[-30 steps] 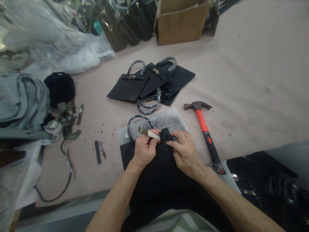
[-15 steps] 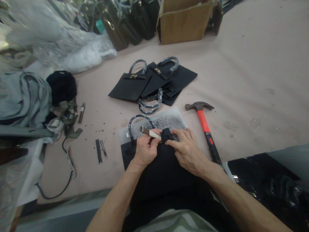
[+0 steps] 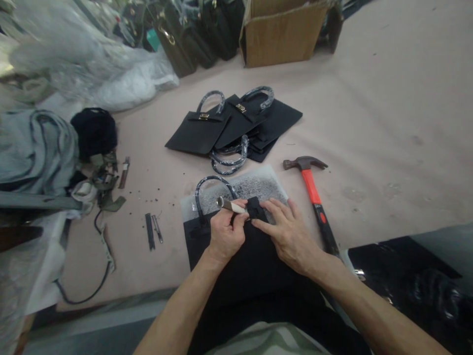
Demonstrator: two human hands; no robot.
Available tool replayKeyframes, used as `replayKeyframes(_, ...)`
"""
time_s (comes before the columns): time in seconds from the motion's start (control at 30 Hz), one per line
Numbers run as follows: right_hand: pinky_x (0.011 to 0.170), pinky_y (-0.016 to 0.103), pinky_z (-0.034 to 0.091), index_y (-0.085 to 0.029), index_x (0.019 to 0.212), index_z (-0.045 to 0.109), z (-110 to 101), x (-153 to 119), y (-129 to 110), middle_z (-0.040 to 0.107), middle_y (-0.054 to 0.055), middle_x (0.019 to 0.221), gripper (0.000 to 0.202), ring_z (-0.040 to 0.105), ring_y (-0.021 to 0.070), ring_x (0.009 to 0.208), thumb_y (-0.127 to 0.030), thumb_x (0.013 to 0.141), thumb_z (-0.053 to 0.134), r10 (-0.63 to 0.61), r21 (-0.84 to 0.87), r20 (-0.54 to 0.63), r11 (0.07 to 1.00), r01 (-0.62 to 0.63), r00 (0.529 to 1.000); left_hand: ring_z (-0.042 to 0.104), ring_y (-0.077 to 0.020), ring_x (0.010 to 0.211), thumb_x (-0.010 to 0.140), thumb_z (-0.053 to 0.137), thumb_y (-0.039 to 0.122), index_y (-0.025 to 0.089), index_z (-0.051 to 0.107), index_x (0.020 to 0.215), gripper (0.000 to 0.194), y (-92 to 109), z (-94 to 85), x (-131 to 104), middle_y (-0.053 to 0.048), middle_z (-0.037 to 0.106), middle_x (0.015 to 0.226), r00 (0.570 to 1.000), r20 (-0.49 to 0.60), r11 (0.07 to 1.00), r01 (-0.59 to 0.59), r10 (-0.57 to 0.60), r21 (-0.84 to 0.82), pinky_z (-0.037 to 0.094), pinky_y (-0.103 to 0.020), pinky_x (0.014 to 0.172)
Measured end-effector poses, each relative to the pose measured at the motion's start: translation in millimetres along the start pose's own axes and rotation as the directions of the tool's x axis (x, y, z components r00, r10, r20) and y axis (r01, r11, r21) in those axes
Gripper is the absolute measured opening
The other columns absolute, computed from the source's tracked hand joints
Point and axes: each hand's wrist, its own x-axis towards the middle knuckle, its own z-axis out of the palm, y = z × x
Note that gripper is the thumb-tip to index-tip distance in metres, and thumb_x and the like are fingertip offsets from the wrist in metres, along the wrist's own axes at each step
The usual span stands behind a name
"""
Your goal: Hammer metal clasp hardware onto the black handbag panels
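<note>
My left hand (image 3: 228, 230) is closed around a metal punch tool (image 3: 231, 205) with a pale wrap, its tip at a small black flap (image 3: 255, 207). My right hand (image 3: 286, 227) has its fingers spread, with the fingertips resting on the flap's right side and lower edge. Both hands are over a black bag panel (image 3: 236, 264) with a plastic-wrapped handle (image 3: 202, 190). Beneath its upper part lies a pale board (image 3: 266, 182) speckled black. A claw hammer (image 3: 311, 185) with a red and black grip lies right of my right hand.
Black bag panels (image 3: 199, 133) with wrapped handles are piled beyond the board. Farther back stand a cardboard box (image 3: 283, 37) and dark bags (image 3: 177, 44). Small metal tools (image 3: 157, 228) lie at the left, near grey cloth (image 3: 39, 148). Black plastic-wrapped goods (image 3: 406, 281) sit at lower right.
The punch and my left hand have shifted slightly right and down. The black panel's left part has moved slightly. My right hand remains nearly where it was.
</note>
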Motion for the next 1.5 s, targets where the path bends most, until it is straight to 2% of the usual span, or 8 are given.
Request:
replayKeyframes(0.47,0.115,0.062,0.032,-0.019,0.118,0.069,8.2,-31.5,1.3,0.056,0.016,0.14,0.04,0.042,0.032,0.139,-0.004,0.088,0.046,-0.013,0.148,-0.261,0.987,0.054,0.965,0.074,-0.0215,0.099,0.092,0.057,0.014,0.017,0.064,0.094,0.009,4.8,6.4,-5.2,-0.01,0.075,0.103,0.995,-0.02,0.992,-0.099,0.101,0.084,0.06,-0.035,0.091)
replayKeyframes(0.67,0.101,0.056,0.046,-0.017,0.115,0.067,-6.3,-52.1,28.1,0.06,0.019,0.129,0.028,0.056,0.0344,0.119,-0.019,0.092,0.051,0.299,0.116,-0.51,0.953,-0.28,0.807,0.074,-0.022,0.1,0.092,0.057,0.016,0.018,0.064,0.093,0.007,2.9,4.1,-3.9,-0.009,0.075,0.104,0.995,0.019,0.993,-0.099,0.098,0.056,0.06,-0.038,0.092)
replayKeyframes(0.83,0.081,0.049,0.051,-0.007,0.118,0.063,-23.7,-55.4,51.1,0.065,0.022,0.105,0.041,0.062,0.0359,0.094,-0.033,0.087,0.058,0.597,-0.027,-0.28,0.778,-0.628,0.752,0.074,-0.0217,0.1,0.09,0.056,0.014,0.018,0.063,0.092,0.008,3.6,5.2,-3.6,-0.01,0.076,0.106,0.995,0.033,0.994,-0.095,0.093,0.046,0.06,-0.037,0.092)
replayKeyframes(0.97,0.05,0.026,0.043,-0.016,0.086,0.064,-37.4,-38.6,52.4,0.058,0.001,0.066,0.012,0.05,0.015,0.053,-0.025,0.081,0.058,0.776,0.488,0.061,0.526,-0.697,0.628,0.074,-0.0222,0.103,0.089,0.057,0.014,0.018,0.064,0.096,0.011,0.5,6.3,-5.2,-0.01,0.076,0.109,0.996,0.038,0.997,-0.082,0.081,0.011,0.06,-0.037,0.094)
replayKeyframes(1.1,0.037,0.023,0.035,-0.023,0.068,0.05,-57.1,-20.1,44.7,0.045,-0.007,0.052,0.018,0.035,0.0104,0.04,-0.026,0.085,0.048,0.681,0.76,0.311,0.241,-0.603,0.664,0.073,-0.0232,0.107,0.088,0.058,0.014,0.019,0.066,0.102,0.017,-2.8,8.3,-6.9,-0.009,0.076,0.111,0.998,0.035,0.999,-0.054,0.054,-0.008,0.058,-0.039,0.098)
replayKeyframes(1.23,0.034,0.022,0.027,-0.025,0.073,0.043,-97.6,-19.6,16.4,0.039,-0.007,0.055,0.028,0.03,0.0095,0.037,-0.04,0.096,0.038,0.681,0.773,0.222,0.313,-0.552,0.697,0.074,-0.0235,0.101,0.087,0.059,0.014,0.021,0.067,0.103,0.02,-1.1,9.3,-4.9,-0.008,0.076,0.108,0.998,0.06,0.999,-0.03,0.031,-0.013,0.059,-0.038,0.095)
replayKeyframes(1.4,0.043,0.027,0.029,-0.026,0.073,0.045,-150.8,-38.6,-31.7,0.044,-0.003,0.053,0.044,0.04,0.0132,0.043,-0.061,0.097,0.035,0.417,0.35,-0.297,0.885,-0.308,0.859,0.074,-0.0233,0.095,0.087,0.06,0.014,0.022,0.068,0.094,0.013,2.6,8.2,-1.3,-0.007,0.076,0.096,0.995,0.086,0.998,-0.054,0.052,0.019,0.059,-0.037,0.092)
replayKeyframes(1.5,0.046,0.031,0.024,-0.026,0.071,0.044,-156.5,-44.3,-42.7,0.044,-0.002,0.049,0.042,0.037,0.0141,0.042,-0.059,0.096,0.036,0.266,0.046,-0.25,0.964,-0.263,0.931,0.073,-0.0232,0.094,0.087,0.059,0.013,0.022,0.067,0.095,0.014,3.0,8.4,-0.9,-0.006,0.075,0.094,0.995,0.086,0.998,-0.057,0.055,0.016,0.059,-0.036,0.091)
